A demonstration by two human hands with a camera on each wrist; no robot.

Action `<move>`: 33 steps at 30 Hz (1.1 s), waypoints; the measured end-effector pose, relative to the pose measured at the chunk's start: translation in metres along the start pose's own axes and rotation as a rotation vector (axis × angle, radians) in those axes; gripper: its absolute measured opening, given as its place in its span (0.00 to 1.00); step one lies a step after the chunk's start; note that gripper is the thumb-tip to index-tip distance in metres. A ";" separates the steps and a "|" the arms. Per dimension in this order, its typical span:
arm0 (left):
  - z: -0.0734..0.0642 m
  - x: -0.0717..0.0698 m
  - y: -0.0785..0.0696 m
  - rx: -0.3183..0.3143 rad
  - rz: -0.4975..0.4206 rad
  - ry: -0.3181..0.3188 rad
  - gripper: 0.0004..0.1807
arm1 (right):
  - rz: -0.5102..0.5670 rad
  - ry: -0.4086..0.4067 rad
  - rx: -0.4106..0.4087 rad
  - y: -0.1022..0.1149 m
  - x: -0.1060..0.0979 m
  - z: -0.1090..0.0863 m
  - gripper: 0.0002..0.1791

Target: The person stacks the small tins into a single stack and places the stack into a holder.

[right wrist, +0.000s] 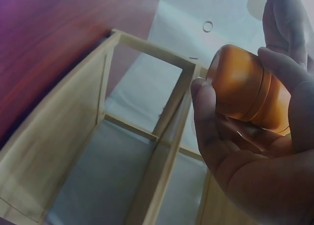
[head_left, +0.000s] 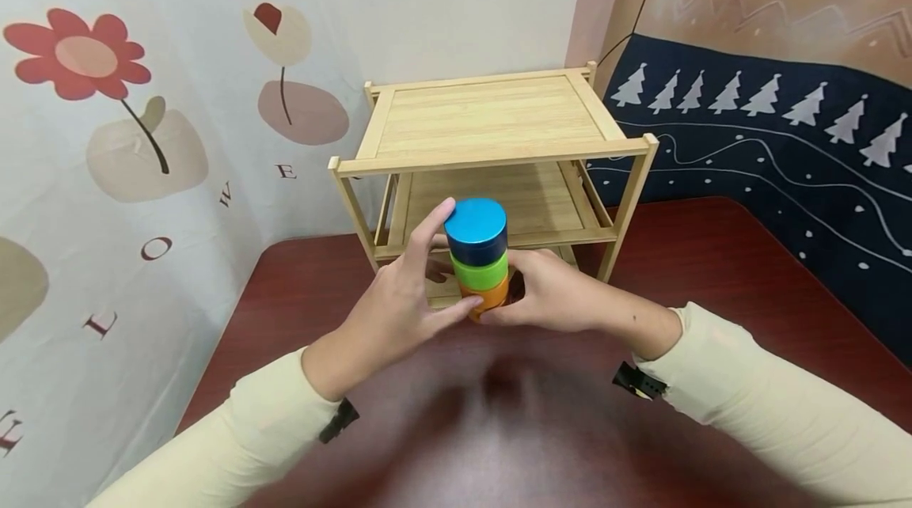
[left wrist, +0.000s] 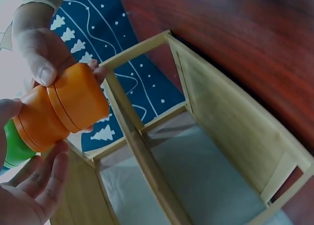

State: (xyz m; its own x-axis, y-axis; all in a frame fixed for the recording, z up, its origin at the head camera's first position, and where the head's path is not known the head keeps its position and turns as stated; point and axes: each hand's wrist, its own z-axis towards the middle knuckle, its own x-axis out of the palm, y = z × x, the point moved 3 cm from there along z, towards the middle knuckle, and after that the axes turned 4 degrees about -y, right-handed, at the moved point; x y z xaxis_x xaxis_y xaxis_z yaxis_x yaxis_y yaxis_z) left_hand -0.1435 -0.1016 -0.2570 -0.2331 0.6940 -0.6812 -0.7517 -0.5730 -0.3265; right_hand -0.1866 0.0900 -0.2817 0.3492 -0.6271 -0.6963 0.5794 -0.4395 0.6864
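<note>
Both hands hold a round canister (head_left: 479,253) in front of the shelf, lid up in the head view. It has a shiny blue top with a dark blue side, a green band and an orange lower body. My left hand (head_left: 395,293) grips it from the left, its index finger by the blue top and its thumb on the orange part. From the right, my right hand (head_left: 556,288) grips the orange lower part. In the left wrist view, the orange end of the canister (left wrist: 81,95) faces the camera; the right wrist view shows the right hand (right wrist: 255,173) curled round it.
A light wooden shelf rack (head_left: 492,116) with tiers stands behind the hands on a dark red table (head_left: 313,294). A white flower-print cloth (head_left: 214,41) hangs at the left. A dark blue tree-print cloth (head_left: 755,144) hangs at the right.
</note>
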 end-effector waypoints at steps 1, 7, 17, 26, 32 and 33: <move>0.002 -0.002 0.000 0.005 0.000 -0.002 0.62 | -0.002 -0.002 -0.001 0.001 -0.001 0.001 0.27; 0.013 -0.009 0.001 0.040 0.005 0.001 0.62 | 0.012 -0.004 0.013 0.004 -0.010 0.006 0.27; 0.028 -0.016 0.002 -0.005 -0.019 0.058 0.61 | 0.012 0.005 0.004 0.010 -0.022 0.015 0.25; 0.042 -0.024 -0.004 0.003 -0.025 0.058 0.61 | -0.011 0.000 0.035 0.018 -0.036 0.018 0.25; 0.051 -0.031 -0.010 -0.008 -0.016 0.054 0.61 | -0.039 -0.010 0.025 0.025 -0.045 0.019 0.25; 0.053 -0.033 -0.011 -0.011 -0.017 0.054 0.61 | -0.041 -0.011 0.020 0.027 -0.047 0.019 0.25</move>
State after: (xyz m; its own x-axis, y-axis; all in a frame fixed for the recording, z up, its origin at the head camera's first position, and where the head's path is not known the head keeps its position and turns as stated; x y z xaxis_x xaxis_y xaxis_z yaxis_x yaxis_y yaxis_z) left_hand -0.1602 -0.0957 -0.1963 -0.1863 0.6793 -0.7098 -0.7482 -0.5664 -0.3456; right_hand -0.2016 0.0955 -0.2268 0.3172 -0.6152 -0.7217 0.5784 -0.4776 0.6613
